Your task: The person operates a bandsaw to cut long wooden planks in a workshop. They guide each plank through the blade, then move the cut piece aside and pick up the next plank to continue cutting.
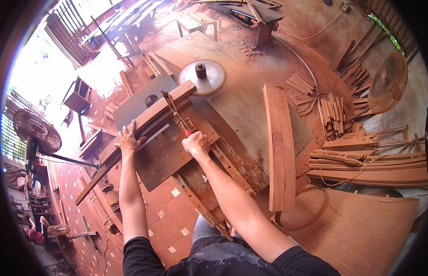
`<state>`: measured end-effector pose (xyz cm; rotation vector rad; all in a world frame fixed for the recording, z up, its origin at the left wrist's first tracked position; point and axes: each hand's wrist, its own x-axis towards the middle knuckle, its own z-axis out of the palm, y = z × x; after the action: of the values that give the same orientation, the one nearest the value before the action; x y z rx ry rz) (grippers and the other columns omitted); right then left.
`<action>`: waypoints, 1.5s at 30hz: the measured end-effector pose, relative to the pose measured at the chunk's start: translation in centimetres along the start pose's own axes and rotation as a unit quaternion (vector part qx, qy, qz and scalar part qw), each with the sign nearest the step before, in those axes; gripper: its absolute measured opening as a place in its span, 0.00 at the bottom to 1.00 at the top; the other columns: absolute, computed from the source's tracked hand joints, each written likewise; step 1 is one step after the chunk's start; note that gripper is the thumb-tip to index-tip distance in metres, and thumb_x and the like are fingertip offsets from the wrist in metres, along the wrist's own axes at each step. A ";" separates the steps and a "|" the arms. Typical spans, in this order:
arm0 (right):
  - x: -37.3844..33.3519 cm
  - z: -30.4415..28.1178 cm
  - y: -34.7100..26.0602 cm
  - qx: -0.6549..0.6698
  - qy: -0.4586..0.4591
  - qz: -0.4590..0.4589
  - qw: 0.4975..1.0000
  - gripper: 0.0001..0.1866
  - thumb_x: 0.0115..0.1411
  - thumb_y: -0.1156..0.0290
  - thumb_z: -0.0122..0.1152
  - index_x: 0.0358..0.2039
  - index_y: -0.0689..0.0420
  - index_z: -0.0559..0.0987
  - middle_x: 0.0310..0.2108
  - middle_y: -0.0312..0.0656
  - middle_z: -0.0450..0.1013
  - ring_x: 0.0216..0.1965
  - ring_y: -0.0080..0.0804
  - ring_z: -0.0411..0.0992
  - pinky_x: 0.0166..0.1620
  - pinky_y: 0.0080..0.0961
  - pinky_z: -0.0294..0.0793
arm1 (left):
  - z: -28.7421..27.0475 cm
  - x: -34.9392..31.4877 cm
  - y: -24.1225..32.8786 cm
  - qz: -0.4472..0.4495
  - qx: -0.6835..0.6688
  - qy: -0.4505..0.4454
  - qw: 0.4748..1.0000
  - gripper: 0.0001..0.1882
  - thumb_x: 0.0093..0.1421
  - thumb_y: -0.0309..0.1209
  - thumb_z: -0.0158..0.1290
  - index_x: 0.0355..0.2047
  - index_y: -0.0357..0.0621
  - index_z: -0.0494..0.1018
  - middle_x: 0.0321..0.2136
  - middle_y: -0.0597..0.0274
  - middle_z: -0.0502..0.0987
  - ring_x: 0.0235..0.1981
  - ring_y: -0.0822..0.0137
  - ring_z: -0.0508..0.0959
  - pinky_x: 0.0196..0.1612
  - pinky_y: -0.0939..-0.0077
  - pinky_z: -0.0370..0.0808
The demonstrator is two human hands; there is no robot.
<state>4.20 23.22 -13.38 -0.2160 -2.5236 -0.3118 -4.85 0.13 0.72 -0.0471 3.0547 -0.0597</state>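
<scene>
A long wooden board (161, 105) lies across a dark sliding sled plate (161, 165), its far end touching or nearly touching the rim of a round saw blade (214, 76). The blade looks smooth and blurred around its dark central hub (201, 70). My left hand (128, 140) rests on the near part of the board with fingers spread, thumb toward the plate. Closed around the red handle of a toggle clamp (176, 110) is my right hand (196, 143). The clamp's arm reaches over the board, its tip above the wood.
Thick curved planks (279, 147) lie on the right of the machine table (241, 119). Rails (232, 169) run beneath the sled toward my body. Fans stand left (37, 131) and right (388, 83). Wood offcuts (333, 115) and stacked boards (366, 170) lie at the right; sawdust covers much of the floor.
</scene>
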 end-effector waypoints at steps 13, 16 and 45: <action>8.1 -9.6 4.1 0.438 -0.409 0.374 0.707 0.17 0.57 0.57 0.65 0.32 0.60 0.87 0.39 0.61 0.84 0.46 0.53 0.84 0.49 0.39 0.84 | 0.4 3.4 -2.5 -0.002 -0.026 0.002 1.000 0.54 0.55 0.55 0.70 0.77 0.86 0.50 0.77 0.51 0.52 0.77 0.40 0.53 0.66 0.11 0.54; 7.7 -8.9 4.1 0.435 -0.394 0.375 0.717 0.15 0.56 0.57 0.67 0.31 0.57 0.87 0.37 0.56 0.84 0.43 0.48 0.85 0.45 0.38 0.84 | 0.2 3.6 -2.0 0.003 -0.037 -0.006 0.999 0.54 0.55 0.55 0.70 0.77 0.86 0.50 0.77 0.50 0.52 0.77 0.40 0.53 0.66 0.10 0.53; -7.5 -27.6 16.4 0.384 -0.240 0.210 0.866 0.13 0.68 0.64 0.60 0.34 0.59 0.87 0.32 0.59 0.81 0.37 0.61 0.81 0.42 0.52 0.81 | 3.3 -13.7 -8.1 0.208 -0.144 0.101 0.962 0.32 0.58 0.60 0.64 0.40 0.42 0.70 0.34 0.51 0.77 0.39 0.48 0.79 0.43 0.51 0.72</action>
<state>28.58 30.89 7.37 -0.5548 -2.7434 1.0245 9.33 -7.62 -1.09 0.6157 3.1688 0.4316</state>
